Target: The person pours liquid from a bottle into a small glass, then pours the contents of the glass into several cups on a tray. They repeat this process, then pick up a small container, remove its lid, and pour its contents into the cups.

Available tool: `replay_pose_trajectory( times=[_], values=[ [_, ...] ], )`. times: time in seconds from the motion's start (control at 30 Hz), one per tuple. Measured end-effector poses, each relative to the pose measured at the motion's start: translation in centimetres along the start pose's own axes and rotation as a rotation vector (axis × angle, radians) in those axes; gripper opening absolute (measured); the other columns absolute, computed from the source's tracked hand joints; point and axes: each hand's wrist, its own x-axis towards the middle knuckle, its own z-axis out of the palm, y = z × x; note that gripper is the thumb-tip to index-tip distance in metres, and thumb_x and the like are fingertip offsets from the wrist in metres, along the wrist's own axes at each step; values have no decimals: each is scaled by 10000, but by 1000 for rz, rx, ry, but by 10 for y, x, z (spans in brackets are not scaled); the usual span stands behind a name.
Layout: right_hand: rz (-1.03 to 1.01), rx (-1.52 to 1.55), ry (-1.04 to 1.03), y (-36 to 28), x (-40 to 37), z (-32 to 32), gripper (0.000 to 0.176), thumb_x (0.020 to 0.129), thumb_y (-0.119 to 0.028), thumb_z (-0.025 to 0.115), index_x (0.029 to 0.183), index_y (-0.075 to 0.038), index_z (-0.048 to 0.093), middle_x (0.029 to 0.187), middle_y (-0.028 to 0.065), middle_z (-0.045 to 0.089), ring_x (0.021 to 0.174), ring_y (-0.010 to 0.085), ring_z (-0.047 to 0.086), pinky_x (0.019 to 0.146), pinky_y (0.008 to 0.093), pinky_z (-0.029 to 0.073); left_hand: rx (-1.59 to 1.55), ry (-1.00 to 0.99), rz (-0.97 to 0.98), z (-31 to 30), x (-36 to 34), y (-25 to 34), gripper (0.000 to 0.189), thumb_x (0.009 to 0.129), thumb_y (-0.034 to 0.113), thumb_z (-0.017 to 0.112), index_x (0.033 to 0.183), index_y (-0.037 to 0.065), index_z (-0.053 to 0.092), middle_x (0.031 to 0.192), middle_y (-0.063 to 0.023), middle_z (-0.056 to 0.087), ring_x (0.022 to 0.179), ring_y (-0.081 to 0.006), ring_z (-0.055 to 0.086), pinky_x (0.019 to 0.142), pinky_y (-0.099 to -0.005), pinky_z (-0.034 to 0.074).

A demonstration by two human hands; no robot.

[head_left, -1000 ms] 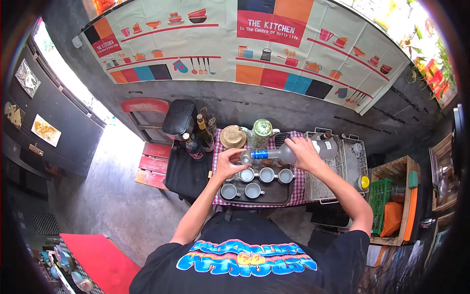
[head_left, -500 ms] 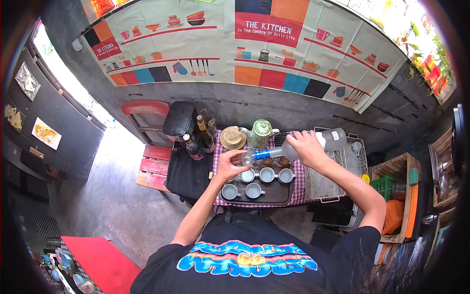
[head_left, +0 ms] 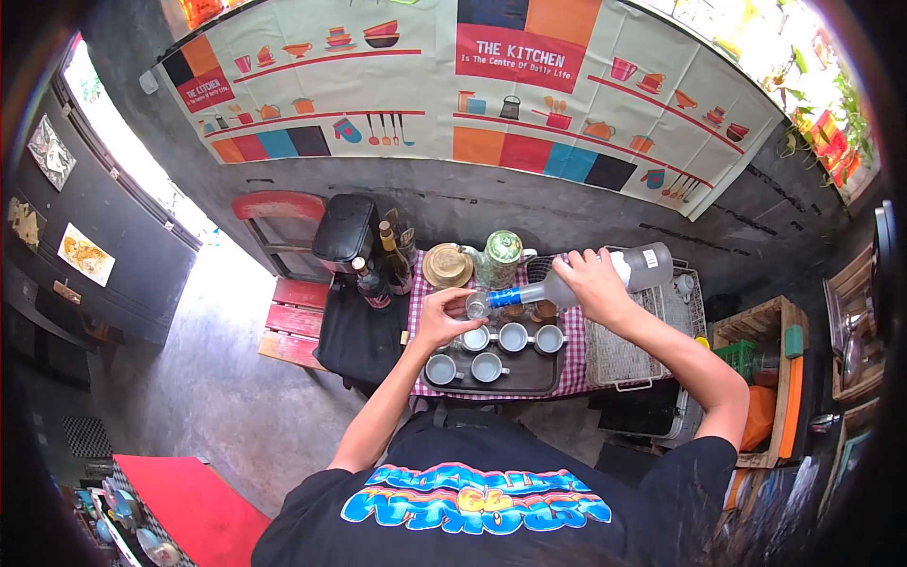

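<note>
The bottle point(head_left: 647, 266) at centre right looked like clear, glossy glass with a shiny blue label. The small glass point(head_left: 478, 305) at its mouth was clear too. The cups point(head_left: 515, 336) below had a smooth, matt grey finish and sat on a dark, dull tray point(head_left: 543, 380). Under it lay woven checked cloth point(head_left: 576, 374). To the right were a metal wire rack point(head_left: 619, 354) and a rough wooden crate point(head_left: 751, 315).

The clear bottle point(head_left: 645, 266), with a blue band round its neck, is tilted almost flat above the far edge of the dark tray point(head_left: 539, 380). The right hand point(head_left: 588, 283) grips it at mid-body, with its mouth at the lower end. The mouth meets a small clear glass point(head_left: 477, 305), which the left hand point(head_left: 440, 318) holds over the tray's far left corner.
</note>
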Motion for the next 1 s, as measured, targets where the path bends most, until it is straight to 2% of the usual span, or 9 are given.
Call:
replay_pose_trajectory(
  times=[0.43, 0.7, 1.0],
  values=[
    [-1, -66, -11, -1, 1, -10, 506, 763, -73, 717, 1245, -107, 568, 1054, 109, 629, 1011, 313, 624, 935, 532, 426, 46, 1, 27, 4, 2, 4, 530, 679, 30, 909, 1155, -52, 690, 1088, -99, 730, 975, -152, 709, 908, -313, 593],
    [-7, -95, 7, 0, 1, -8, 443, 774, -95, 710, 1198, -123, 580, 1011, 90, 630, 989, 298, 624, 893, 507, 428, 120, -4, 39, 6, 3, 3, 527, 676, 76, 924, 1150, -20, 713, 1096, -76, 729, 964, -133, 707, 860, -292, 604],
    [-26, -142, 5, 1, 6, -10, 390, 759, -96, 719, 1132, -113, 606, 971, 90, 639, 971, 299, 630, 870, 494, 424, 148, -20, 12, 8, 3, -5, 532, 673, 110, 932, 1152, 5, 726, 1133, -80, 721, 998, -129, 693, 874, -296, 594]
  ],
)
